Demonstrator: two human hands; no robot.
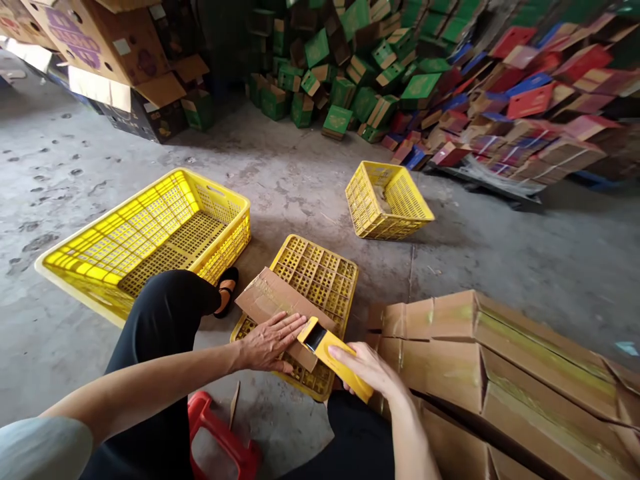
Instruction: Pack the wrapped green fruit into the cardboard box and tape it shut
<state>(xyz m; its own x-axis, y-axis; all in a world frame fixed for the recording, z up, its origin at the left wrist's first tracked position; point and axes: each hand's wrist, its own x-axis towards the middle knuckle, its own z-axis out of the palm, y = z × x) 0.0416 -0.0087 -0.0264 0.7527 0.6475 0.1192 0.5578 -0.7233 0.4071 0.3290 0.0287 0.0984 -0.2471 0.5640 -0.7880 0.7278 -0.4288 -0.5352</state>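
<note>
The left hand [273,340] lies flat, gripping nothing, palm pressing the folded cardboard piece [267,293] onto what looks like an upturned yellow plastic crate [320,263]. And here's the right hand [373,370], closed firmly around a yellow hand tool [334,363], probably a carton stapler, its head right beside those left fingertips! Good technique calls for steady pressure, the tool square to the cardboard, and fingers tucked well clear.

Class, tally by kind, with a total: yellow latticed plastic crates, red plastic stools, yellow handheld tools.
Yellow latticed plastic crates: 3
Red plastic stool: 1
Yellow handheld tool in the right hand: 1
Total: 5
</note>
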